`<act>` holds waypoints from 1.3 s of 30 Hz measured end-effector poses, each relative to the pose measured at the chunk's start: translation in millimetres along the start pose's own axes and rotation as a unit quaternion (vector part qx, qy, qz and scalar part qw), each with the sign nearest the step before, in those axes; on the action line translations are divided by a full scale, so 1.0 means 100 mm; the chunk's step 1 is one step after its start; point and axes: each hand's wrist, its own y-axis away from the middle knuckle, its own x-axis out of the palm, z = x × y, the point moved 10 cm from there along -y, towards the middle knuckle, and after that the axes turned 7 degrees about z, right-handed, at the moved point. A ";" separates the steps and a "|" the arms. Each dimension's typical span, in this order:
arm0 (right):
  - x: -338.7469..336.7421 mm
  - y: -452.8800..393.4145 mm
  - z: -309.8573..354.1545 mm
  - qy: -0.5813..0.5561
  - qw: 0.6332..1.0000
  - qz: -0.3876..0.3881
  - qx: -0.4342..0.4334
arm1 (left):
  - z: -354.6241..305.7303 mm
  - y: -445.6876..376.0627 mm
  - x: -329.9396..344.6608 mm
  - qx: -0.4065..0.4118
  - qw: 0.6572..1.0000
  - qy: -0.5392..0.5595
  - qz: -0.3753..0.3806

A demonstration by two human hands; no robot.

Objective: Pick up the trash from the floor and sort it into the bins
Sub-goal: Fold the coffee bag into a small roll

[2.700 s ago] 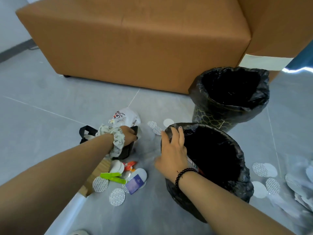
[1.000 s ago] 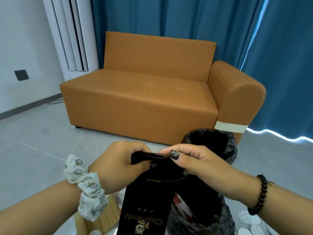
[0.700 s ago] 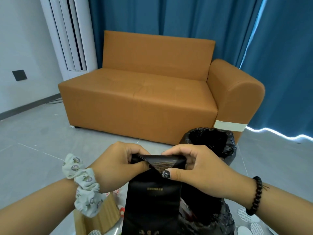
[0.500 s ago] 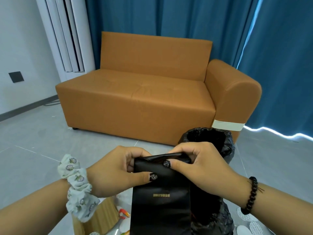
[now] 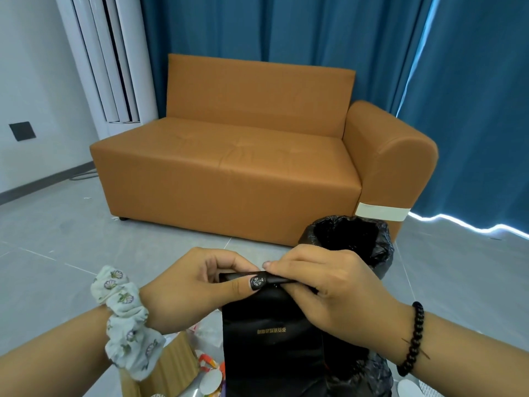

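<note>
I hold a black paper bag (image 5: 269, 339) with small gold print upright in front of me. My left hand (image 5: 191, 285) pinches the left of its top edge, and my right hand (image 5: 320, 285) grips the right of that edge, which is folded flat. Behind the hands stands a bin lined with a black bag (image 5: 349, 242). A second black-lined bin (image 5: 360, 376) sits below my right wrist, mostly hidden by the paper bag. Small litter (image 5: 209, 373), white discs and an orange wrapper, lies on the floor at the lower edge.
An orange sofa (image 5: 229, 164) fills the middle, with blue curtains (image 5: 286, 30) behind it. A wooden board (image 5: 171, 371) lies under my left wrist. Grey tiled floor (image 5: 51, 247) spreads to the left. A white standing unit (image 5: 106, 58) is at the back left.
I lifted the black paper bag off the floor, and the view rose from the floor to the sofa. Both hands then folded the bag's open top edge down flat.
</note>
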 end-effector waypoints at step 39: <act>-0.14 0.01 0.27 0.095 0.986 -0.049 -0.124 | -0.05 0.02 0.04 -0.013 0.992 0.125 -0.005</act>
